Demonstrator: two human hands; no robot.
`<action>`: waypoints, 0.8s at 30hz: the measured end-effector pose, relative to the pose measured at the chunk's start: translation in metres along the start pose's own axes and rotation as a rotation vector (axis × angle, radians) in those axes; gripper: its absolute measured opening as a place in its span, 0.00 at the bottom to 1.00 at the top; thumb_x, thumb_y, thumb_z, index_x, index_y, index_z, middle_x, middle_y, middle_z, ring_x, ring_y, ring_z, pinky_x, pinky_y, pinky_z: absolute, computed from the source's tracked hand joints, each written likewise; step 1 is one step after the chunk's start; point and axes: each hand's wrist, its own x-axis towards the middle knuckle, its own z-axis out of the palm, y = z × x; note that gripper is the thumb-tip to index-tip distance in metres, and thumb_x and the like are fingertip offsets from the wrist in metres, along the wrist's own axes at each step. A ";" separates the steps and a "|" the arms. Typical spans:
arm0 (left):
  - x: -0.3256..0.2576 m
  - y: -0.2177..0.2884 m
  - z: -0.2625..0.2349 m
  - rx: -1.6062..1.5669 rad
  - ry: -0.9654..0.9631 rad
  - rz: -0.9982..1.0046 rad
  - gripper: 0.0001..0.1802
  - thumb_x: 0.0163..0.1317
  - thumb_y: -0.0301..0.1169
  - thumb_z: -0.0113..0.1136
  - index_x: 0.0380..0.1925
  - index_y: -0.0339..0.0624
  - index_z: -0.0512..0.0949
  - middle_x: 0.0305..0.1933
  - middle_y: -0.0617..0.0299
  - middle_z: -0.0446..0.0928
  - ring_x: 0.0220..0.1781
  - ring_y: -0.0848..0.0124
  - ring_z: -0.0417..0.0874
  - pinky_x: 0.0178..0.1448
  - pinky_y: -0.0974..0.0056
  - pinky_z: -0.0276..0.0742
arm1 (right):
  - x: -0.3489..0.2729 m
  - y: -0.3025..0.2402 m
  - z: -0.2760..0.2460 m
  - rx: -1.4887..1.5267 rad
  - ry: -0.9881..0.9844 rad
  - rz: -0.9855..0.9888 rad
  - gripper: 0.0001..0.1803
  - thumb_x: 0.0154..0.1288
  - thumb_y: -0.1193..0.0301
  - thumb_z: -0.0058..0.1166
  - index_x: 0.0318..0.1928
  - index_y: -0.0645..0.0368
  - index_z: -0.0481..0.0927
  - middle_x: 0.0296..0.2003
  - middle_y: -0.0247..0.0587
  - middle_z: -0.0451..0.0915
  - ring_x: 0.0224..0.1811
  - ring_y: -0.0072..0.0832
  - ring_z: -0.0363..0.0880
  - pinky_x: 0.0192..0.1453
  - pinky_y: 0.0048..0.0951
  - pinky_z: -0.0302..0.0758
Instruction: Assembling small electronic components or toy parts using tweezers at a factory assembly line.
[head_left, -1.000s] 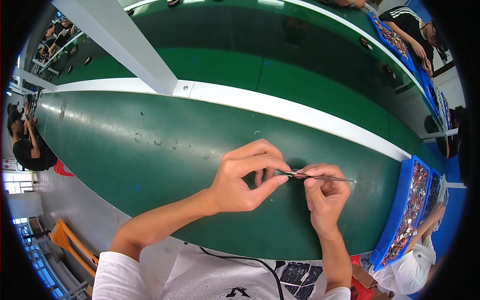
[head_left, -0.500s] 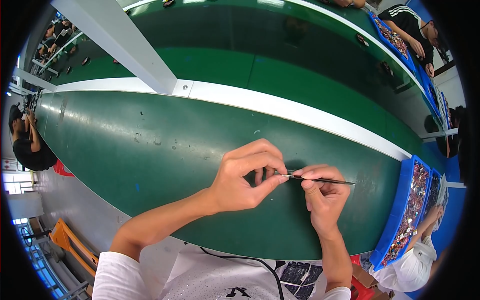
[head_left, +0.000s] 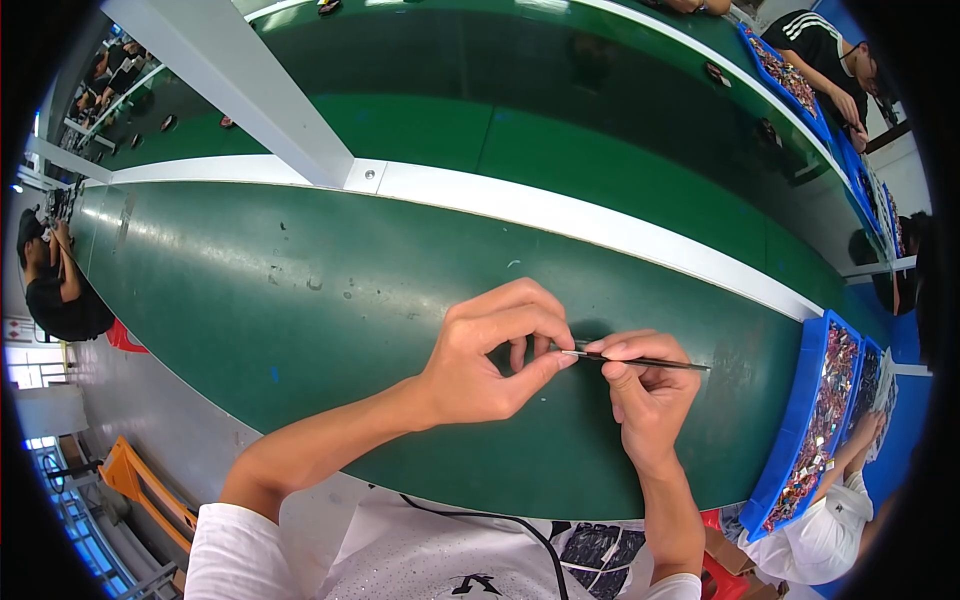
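Note:
My right hand (head_left: 652, 395) grips a slim black tool (head_left: 655, 363) with a silver tip, much like tweezers. It lies nearly level, with the tip pointing at my left fingertips. My left hand (head_left: 492, 352) is closed in a pinch, thumb against forefinger, right at that tip. Whatever sits between those fingers is too small or too hidden to name. Both hands are above the green tabletop (head_left: 330, 350), close together.
Right of my hands stands a blue bin (head_left: 768, 490) full of small multicoloured parts. Beyond the white rail (head_left: 480, 195) runs a green conveyor belt (head_left: 420, 125) carrying small dark items. A grey post (head_left: 250, 90) rises from the rail. Other people sit at left and right.
The belt's seam and the small items on it have shifted left. Both my hands and the black tool look practically unmoved.

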 end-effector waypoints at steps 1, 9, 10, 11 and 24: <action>0.000 0.000 0.000 -0.001 0.000 0.001 0.08 0.53 0.14 0.70 0.32 0.36 0.84 0.38 0.59 0.80 0.28 0.77 0.80 0.24 0.73 0.71 | 0.000 0.000 0.000 0.002 0.001 -0.001 0.05 0.67 0.81 0.65 0.42 0.67 0.83 0.41 0.52 0.87 0.25 0.12 0.75 0.25 0.14 0.67; 0.000 0.001 -0.001 -0.007 0.005 0.003 0.08 0.53 0.14 0.70 0.32 0.36 0.83 0.38 0.59 0.80 0.29 0.77 0.80 0.24 0.73 0.71 | 0.000 -0.002 0.002 0.011 0.021 0.015 0.05 0.68 0.80 0.65 0.41 0.68 0.82 0.41 0.53 0.87 0.23 0.12 0.74 0.23 0.13 0.66; 0.001 0.001 -0.001 -0.010 0.007 -0.001 0.08 0.53 0.14 0.70 0.32 0.36 0.83 0.38 0.59 0.80 0.29 0.77 0.80 0.24 0.73 0.71 | 0.000 -0.003 0.001 0.008 0.023 0.045 0.06 0.68 0.79 0.65 0.42 0.68 0.82 0.41 0.53 0.87 0.21 0.12 0.74 0.22 0.13 0.65; 0.001 0.001 -0.001 -0.010 0.007 -0.001 0.08 0.53 0.14 0.70 0.32 0.36 0.83 0.38 0.59 0.80 0.29 0.77 0.80 0.24 0.73 0.71 | 0.001 -0.003 0.001 0.009 0.023 0.045 0.06 0.68 0.79 0.65 0.42 0.68 0.82 0.41 0.53 0.87 0.21 0.12 0.74 0.22 0.13 0.65; 0.001 0.001 -0.003 -0.004 -0.083 -0.015 0.11 0.54 0.18 0.75 0.37 0.36 0.85 0.41 0.56 0.82 0.30 0.75 0.83 0.26 0.73 0.76 | 0.002 -0.003 -0.002 0.093 0.024 0.088 0.08 0.69 0.79 0.63 0.45 0.68 0.79 0.42 0.57 0.87 0.17 0.10 0.68 0.19 0.13 0.62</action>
